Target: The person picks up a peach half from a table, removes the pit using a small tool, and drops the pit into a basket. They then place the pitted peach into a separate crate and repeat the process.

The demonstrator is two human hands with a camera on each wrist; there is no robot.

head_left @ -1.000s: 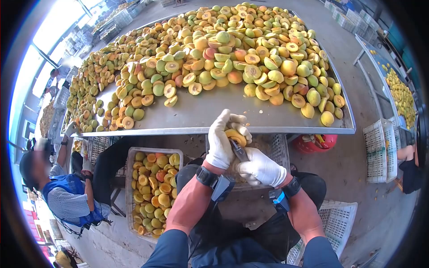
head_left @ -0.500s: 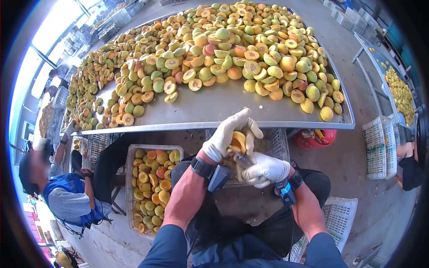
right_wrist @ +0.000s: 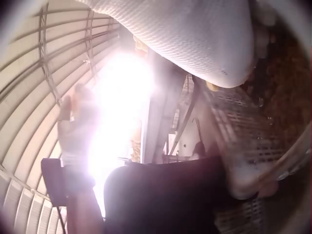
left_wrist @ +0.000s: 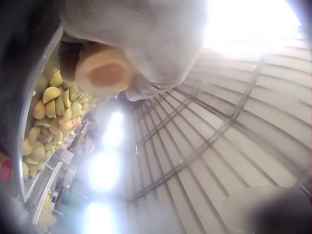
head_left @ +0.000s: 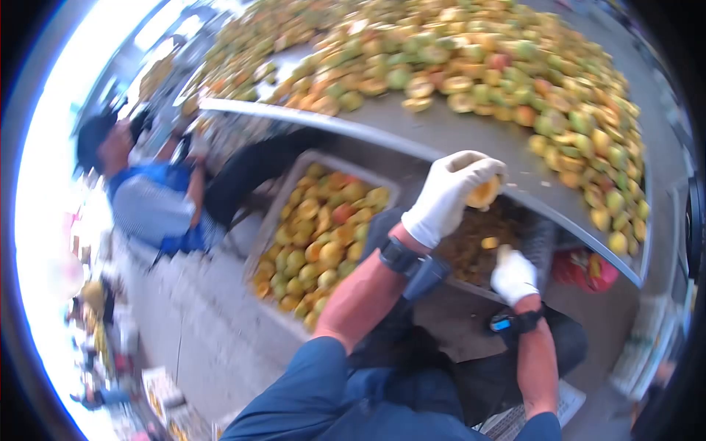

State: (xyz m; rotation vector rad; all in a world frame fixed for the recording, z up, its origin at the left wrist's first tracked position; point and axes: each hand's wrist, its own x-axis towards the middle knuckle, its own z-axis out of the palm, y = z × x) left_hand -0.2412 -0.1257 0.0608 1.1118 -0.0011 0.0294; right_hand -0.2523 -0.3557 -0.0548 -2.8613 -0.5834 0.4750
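My gloved left hand (head_left: 452, 192) holds a yellow peach half (head_left: 483, 194) by its edge, raised near the table's front rim. The left wrist view shows the hollow in the cut face of this peach half (left_wrist: 92, 80), beneath the glove. My gloved right hand (head_left: 514, 276) is lower, over the near right side of a crate of brown scraps (head_left: 465, 268), with its fingers curled. Motion blur and the glove hide the dark metal hand tool seen in it earlier. A small yellow piece (head_left: 490, 242) shows just beyond its fingertips.
Many cut peaches (head_left: 412, 66) are heaped on the metal table (head_left: 368, 132). A crate of peach halves (head_left: 316, 242) stands to the left, near a seated person (head_left: 158, 195) in blue. A red basin (head_left: 588, 270) sits under the table at right.
My hands have come apart: the left rises with the peach half, the right drops right over the scrap crate. The head view has turned left and blurred.
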